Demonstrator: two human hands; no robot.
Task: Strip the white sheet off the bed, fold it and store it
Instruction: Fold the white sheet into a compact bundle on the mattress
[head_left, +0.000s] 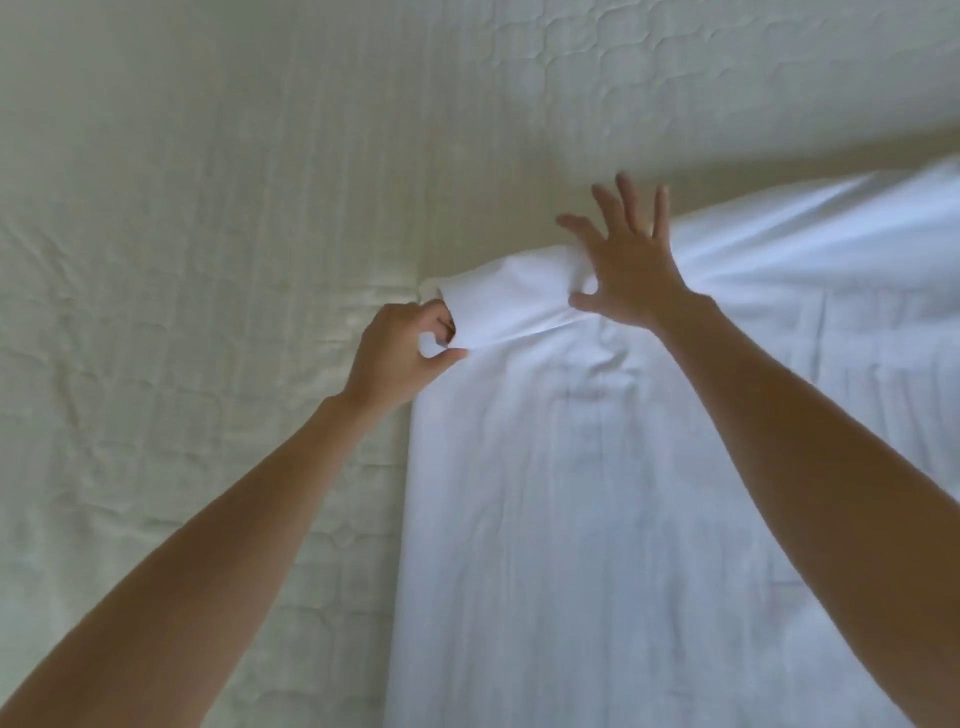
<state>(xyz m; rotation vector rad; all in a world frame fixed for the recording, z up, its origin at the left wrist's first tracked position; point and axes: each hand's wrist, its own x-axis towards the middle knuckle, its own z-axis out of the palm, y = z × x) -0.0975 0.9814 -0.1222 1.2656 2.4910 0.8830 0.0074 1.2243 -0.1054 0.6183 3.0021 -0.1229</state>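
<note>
White sheet (597, 493), creased, partly folded, flat on quilted mattress (208, 208)

The sheet (597, 493) is plain white with faint bluish shading in its creases. The mattress cover (208, 208) beneath is pale cream with a greenish tint, stitched in a quilted pattern of rounded cells.

We look down on a quilted mattress pad (182, 218), pale cream-green, that fills the whole view. Its stitching forms rounded cells at the upper right and lower left. Soft creases cross its left side, and even, dim light falls over it.
</note>
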